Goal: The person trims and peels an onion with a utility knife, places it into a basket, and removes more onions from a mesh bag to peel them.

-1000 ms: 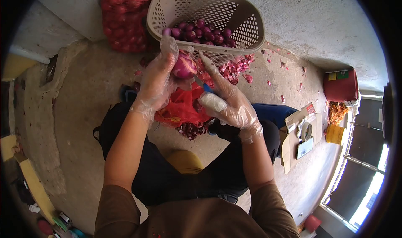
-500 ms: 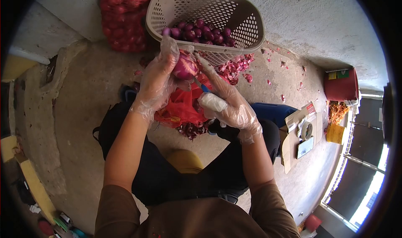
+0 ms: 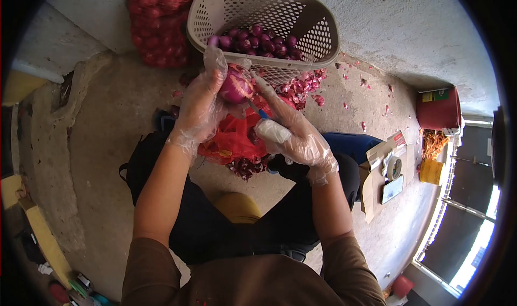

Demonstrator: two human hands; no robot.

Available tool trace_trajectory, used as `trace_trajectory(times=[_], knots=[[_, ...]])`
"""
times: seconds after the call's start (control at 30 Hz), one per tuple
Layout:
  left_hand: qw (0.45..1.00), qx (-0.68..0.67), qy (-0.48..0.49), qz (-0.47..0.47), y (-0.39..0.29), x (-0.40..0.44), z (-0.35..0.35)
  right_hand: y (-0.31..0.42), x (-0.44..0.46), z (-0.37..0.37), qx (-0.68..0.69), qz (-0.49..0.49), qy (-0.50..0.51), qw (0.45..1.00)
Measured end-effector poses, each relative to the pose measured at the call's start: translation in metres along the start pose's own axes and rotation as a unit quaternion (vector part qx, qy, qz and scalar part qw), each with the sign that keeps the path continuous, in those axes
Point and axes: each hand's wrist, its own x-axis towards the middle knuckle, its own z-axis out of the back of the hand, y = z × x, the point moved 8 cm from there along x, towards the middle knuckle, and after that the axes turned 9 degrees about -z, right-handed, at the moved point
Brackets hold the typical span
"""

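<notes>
My left hand (image 3: pixel 199 104), in a clear plastic glove, is closed around a purple-red onion (image 3: pixel 235 87) with pale streaks on its skin. My right hand (image 3: pixel 299 136), gloved the same way, grips a small knife (image 3: pixel 263 114); a bit of blue handle shows, and its blade touches or nearly touches the onion's lower right side. The right forefinger reaches up along the onion. Something white and wrapped is at my right thumb; I cannot tell whether it covers the thumb. Beneath both hands lies a red mesh sack (image 3: pixel 231 139).
Beyond my hands a beige perforated basket (image 3: pixel 318 64) holds several shiny purple onions (image 3: pixel 264 45). A full red mesh bag of onions (image 3: pixel 161 31) leans by the wall. Onion skins (image 3: pixel 304 88) litter the floor. To the right are cardboard (image 3: pixel 371 198), a tape roll (image 3: pixel 395 167) and a phone (image 3: pixel 392 190).
The onion has shifted very slightly left and turned a little in my left hand. Both arms stay almost where they were.
</notes>
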Motion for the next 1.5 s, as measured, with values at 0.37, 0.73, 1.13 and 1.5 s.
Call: trace_trajectory(times=[0.37, 0.73, 1.13, 1.5], knots=[[0.999, -0.048, -0.016, 0.018, -0.005, -0.001, -0.009, -0.001, 0.001, 0.003, -0.01, 0.051, -0.026, 0.998], [0.982, -0.147, -0.025, 0.112, 0.012, -0.003, 0.003, -0.004, -0.006, 0.003, 0.004, -0.067, -0.009, 0.998], [0.999, 0.019, 0.036, -0.006, 0.002, -0.001, 0.007, -0.001, -0.006, 0.003, -0.052, -0.081, -0.011, 0.995], [0.998, 0.005, 0.019, 0.065, 0.013, -0.002, 0.008, 0.009, -0.008, 0.006, -0.123, -0.071, -0.027, 0.989]])
